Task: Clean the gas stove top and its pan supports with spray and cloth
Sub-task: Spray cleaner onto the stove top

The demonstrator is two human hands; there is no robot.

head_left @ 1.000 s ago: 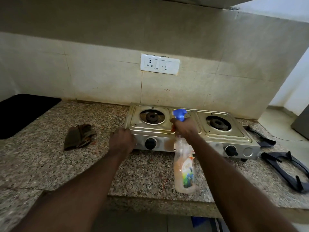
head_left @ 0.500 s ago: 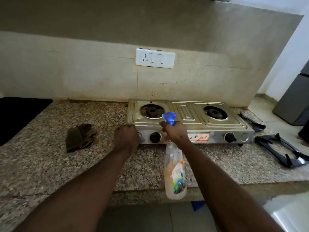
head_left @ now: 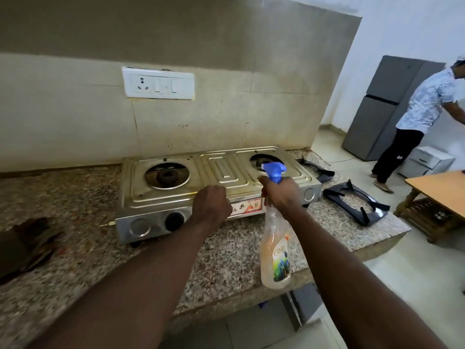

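Gas stove (head_left: 226, 170) just beyond right grip (head_left: 281, 195) around spray bottle (head_left: 275, 253)

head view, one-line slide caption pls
Right hand grips spray bottle, left hand at front edge of gas stove, pan supports lying beside it.

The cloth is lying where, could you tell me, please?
In the head view, the cloth lies on the counter at far left, left of the stove.

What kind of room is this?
Most likely a home kitchen: a two-burner gas stove sits on a granite counter, and a grey fridge stands off to the right.
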